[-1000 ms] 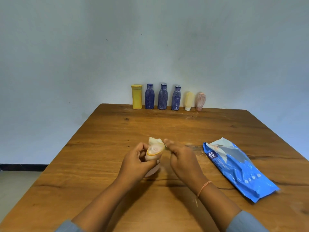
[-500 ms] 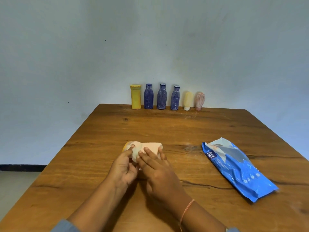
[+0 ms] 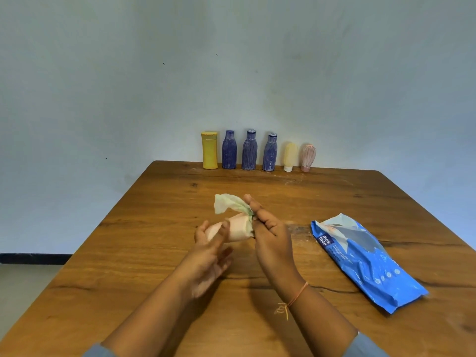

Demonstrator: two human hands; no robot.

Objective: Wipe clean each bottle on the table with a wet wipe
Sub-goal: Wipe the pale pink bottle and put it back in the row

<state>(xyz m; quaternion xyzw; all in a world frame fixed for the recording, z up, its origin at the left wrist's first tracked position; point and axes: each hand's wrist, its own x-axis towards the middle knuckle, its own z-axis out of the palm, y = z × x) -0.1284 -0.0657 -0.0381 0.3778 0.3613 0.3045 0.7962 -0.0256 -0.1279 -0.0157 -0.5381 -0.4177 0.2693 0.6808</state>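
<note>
The wooden table (image 3: 154, 253) fills the lower half of the view and runs up to a pale wall at 12 o'clock. A blue pack (image 3: 365, 264) of wipes lies flat on it at 3 o'clock from the hands, well apart from them, its long side slanting from 11 to 5 o'clock.

Both forearms come in from 6 o'clock. The left hand (image 3: 208, 256) is blurred; its grip is on the left end of a peach bottle (image 3: 238, 229), thumb over the front and fingers behind. The right hand (image 3: 270, 235) is at the bottle's right end, its grip narrow, pinching a wipe (image 3: 228, 203) between thumb and fingers.

Six bottles stand upright in a row on the table's 12 o'clock edge, close to the wall: from 9 to 3 o'clock, a yellow bottle (image 3: 210, 150), three blue bottles (image 3: 249, 150), a cream bottle (image 3: 290, 157) and a pink bottle (image 3: 308, 157), these last two standing on their caps.

The peach bottle is held above the table's middle, lying sideways. The wipe wraps its right end and its loose part flares up toward 11 o'clock. A thin orange band (image 3: 298, 295) circles the right wrist.
</note>
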